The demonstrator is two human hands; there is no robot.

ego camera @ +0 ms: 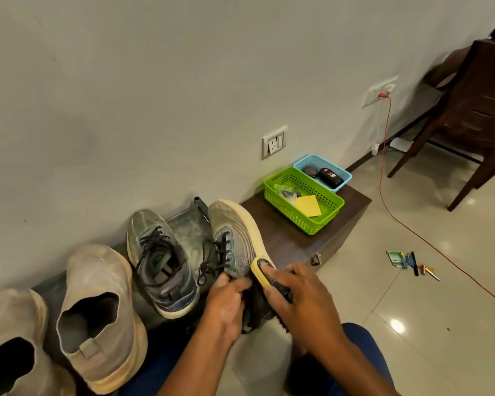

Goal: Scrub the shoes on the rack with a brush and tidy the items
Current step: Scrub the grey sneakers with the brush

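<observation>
Left hand (229, 298) nearest, at 6 o'clock, fingers curled tight on grey shoe (235, 241) by its opening. Shoe tipped on side, toe pointing to 12 o'clock, over rack (183, 221). Right hand (300, 295) wraps brush (269, 277), pressing it on shoe's yellow sole edge. Step: scrubbing. Other grey shoe (157, 258) and tan shoes (97, 307) wait at 9 o'clock, look dusty. Next, I think: rub along sole toward toe, hold shoe steady.
</observation>
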